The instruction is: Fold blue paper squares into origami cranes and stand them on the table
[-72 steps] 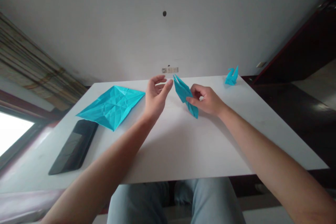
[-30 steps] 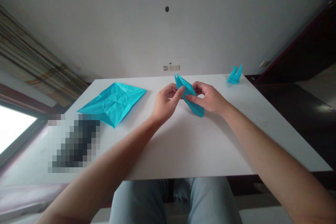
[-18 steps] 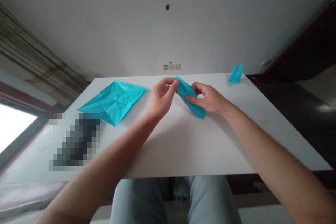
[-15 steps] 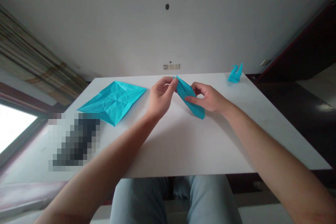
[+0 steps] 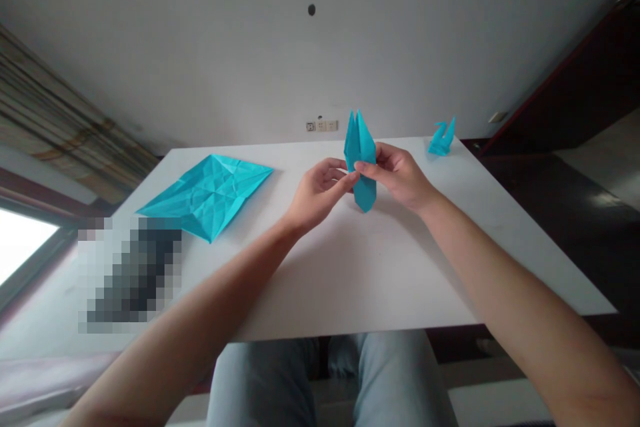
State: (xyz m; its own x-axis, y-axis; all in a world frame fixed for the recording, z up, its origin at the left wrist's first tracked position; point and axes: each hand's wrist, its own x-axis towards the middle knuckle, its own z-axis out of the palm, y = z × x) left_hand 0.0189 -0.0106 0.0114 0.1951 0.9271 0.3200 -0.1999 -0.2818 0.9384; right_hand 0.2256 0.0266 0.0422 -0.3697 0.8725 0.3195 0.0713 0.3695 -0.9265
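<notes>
Right grip (image 5: 397, 177) closed on an upright folded turquoise origami piece (image 5: 361, 160), thumb across its face; left grip (image 5: 320, 193) half-curled, fingertips touching the piece. Beyond, on the white bench (image 5: 350, 280), a creased turquoise paper sheet (image 5: 207, 193) to the left, a small turquoise paper bird (image 5: 441, 139) far right.

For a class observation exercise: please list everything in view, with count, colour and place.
folded origami piece: one, turquoise, upright between the hands
creased origami sheet: one, turquoise, lying open, left on the table
origami bird: one, turquoise, far right of the table
table: one, white, under these
pixelated object: one, dark, near left on the table
socket panel: one, white, on the wall
wall: one, pale grey, behind the table
curtain: one, striped brown, left
window: one, bright, far left
jeans: one pair, pale blue, below the table
left hand: one, fingertips at the folded origami piece
right hand: one, pinching it
</notes>
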